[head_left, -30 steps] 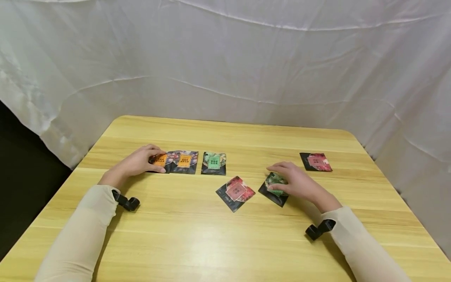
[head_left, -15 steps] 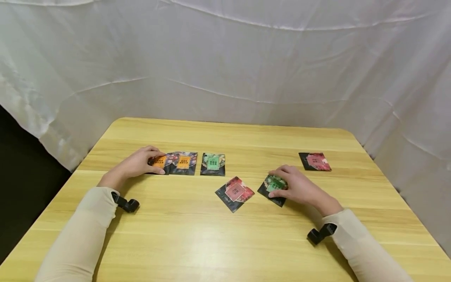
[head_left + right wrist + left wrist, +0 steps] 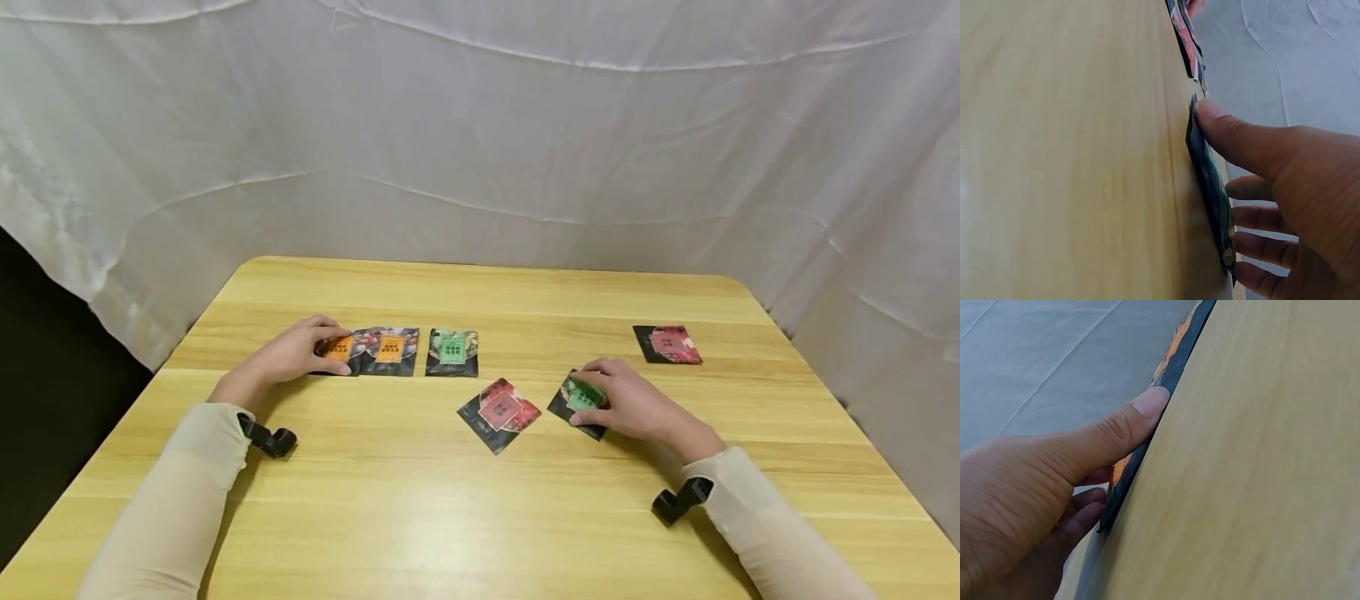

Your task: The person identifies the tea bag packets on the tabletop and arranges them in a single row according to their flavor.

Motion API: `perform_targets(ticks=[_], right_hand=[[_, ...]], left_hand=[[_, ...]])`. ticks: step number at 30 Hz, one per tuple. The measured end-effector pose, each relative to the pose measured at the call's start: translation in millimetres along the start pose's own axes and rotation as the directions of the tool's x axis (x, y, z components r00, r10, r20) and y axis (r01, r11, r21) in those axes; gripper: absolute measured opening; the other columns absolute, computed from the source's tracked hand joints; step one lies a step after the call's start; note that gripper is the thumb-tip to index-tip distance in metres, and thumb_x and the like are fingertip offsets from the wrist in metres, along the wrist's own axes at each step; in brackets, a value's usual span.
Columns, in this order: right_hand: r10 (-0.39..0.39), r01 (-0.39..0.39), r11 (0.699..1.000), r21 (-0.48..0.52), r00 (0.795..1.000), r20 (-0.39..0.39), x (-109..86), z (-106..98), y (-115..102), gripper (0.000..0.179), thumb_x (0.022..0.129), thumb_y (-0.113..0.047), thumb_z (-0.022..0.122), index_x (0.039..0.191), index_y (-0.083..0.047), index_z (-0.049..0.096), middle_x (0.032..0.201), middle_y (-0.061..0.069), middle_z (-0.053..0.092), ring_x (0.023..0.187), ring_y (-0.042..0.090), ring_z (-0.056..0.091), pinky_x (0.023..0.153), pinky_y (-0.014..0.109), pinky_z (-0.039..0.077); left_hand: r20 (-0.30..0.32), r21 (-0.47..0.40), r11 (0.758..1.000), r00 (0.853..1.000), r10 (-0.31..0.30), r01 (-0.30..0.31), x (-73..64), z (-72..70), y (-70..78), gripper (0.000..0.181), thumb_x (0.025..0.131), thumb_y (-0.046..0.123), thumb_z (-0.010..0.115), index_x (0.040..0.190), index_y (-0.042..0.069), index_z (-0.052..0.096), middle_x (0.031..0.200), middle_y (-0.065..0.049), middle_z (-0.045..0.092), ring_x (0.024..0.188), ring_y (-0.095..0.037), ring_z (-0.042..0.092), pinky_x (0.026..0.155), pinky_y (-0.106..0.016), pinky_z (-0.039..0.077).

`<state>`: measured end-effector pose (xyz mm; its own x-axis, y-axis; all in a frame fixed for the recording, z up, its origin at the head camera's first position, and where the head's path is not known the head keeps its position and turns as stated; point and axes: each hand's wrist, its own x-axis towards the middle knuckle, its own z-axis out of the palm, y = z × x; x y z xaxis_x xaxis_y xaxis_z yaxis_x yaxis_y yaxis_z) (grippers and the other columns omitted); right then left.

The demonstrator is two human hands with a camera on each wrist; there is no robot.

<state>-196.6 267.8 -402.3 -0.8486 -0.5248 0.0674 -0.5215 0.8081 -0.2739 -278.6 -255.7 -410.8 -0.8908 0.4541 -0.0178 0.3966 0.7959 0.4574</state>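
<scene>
My left hand [image 3: 295,348] spans a dark packet with an orange label [image 3: 341,348] at the left end of a row, thumb on its near edge [image 3: 1124,478] in the left wrist view and fingers at its far side. This packet is partly hidden by the hand and meets a second orange-labelled packet [image 3: 389,350]. Over a tilted green-labelled packet [image 3: 583,398] is my right hand [image 3: 633,400], gripping it between thumb and fingers. In the right wrist view the thumb [image 3: 1235,134] lies at one end of that packet and the fingertips along its other edge.
Another green-labelled packet [image 3: 452,352] lies upright in the row. A red-labelled packet [image 3: 499,415] lies turned at the middle, and another red one [image 3: 667,344] is farther right. The wooden table [image 3: 420,517] ends at a grey-white curtain [image 3: 480,125].
My right hand has closed in on the green packet, its fingers and thumb drawing nearer together. The left hand stays on the orange packet.
</scene>
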Motion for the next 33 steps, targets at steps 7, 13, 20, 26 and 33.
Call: perform_targets(ticks=[7, 13, 20, 26, 33], right_hand=[[0.049, -0.048, 0.998, -0.029, 0.999, 0.008, -2.0, -1.5, -4.1, 0.069, 0.086, -0.050, 0.071, 0.135, -0.003, 0.058, 0.133, 0.018, 0.053, 0.121, 0.037, 0.050, 0.100, 0.053, 0.042], [0.057, -0.057, 0.998, -0.034, 0.998, 0.005, -4.3, -0.6, -6.4, 0.065, 0.086, -0.046, 0.072, 0.134, -0.004, 0.060, 0.134, 0.017, 0.055, 0.122, 0.038, 0.051, 0.100, 0.054, 0.042], [0.025, -0.025, 0.999, -0.022, 1.000, -0.001, -6.3, -0.4, -6.1, 0.065, 0.086, -0.044, 0.072, 0.134, -0.003, 0.060, 0.135, 0.018, 0.056, 0.123, 0.039, 0.051, 0.101, 0.054, 0.041], [0.030, -0.030, 1.000, -0.008, 1.000, 0.001, -7.4, -0.4, -3.7, 0.063, 0.089, -0.043, 0.070, 0.137, -0.004, 0.058, 0.136, 0.018, 0.055, 0.125, 0.039, 0.050, 0.101, 0.055, 0.040], [0.053, -0.053, 0.998, 0.020, 0.998, 0.022, -6.7, -2.2, -2.6, 0.059, 0.092, -0.039, 0.068, 0.140, -0.007, 0.056, 0.141, 0.017, 0.052, 0.127, 0.039, 0.049, 0.102, 0.055, 0.040]], left_hand=[[-0.006, 0.007, 1.000, 1.000, -0.002, 0.002, 0.8, -1.0, 1.6, 0.082, 0.082, 0.051, 0.075, 0.142, 0.000, 0.050, 0.140, -0.024, 0.042, 0.129, -0.046, 0.037, 0.104, -0.063, 0.031], [-0.014, 0.011, 1.000, 1.000, -0.002, 0.003, 0.7, 0.0, 1.8, 0.082, 0.082, 0.048, 0.077, 0.141, -0.001, 0.051, 0.140, -0.024, 0.042, 0.128, -0.046, 0.038, 0.104, -0.062, 0.031], [-0.007, 0.015, 1.000, 1.000, -0.013, 0.013, -0.2, 1.2, 0.8, 0.083, 0.081, 0.050, 0.076, 0.142, 0.000, 0.050, 0.141, -0.025, 0.041, 0.129, -0.047, 0.036, 0.104, -0.064, 0.030], [-0.003, 0.011, 1.000, 1.000, -0.011, 0.011, -0.2, 1.7, 1.2, 0.084, 0.082, 0.050, 0.075, 0.143, -0.001, 0.049, 0.141, -0.024, 0.040, 0.130, -0.047, 0.035, 0.105, -0.063, 0.029], [0.001, 0.012, 1.000, 1.000, -0.020, 0.020, -0.5, 0.1, 2.2, 0.083, 0.082, 0.050, 0.076, 0.143, 0.000, 0.049, 0.141, -0.024, 0.040, 0.130, -0.046, 0.036, 0.104, -0.063, 0.030]])
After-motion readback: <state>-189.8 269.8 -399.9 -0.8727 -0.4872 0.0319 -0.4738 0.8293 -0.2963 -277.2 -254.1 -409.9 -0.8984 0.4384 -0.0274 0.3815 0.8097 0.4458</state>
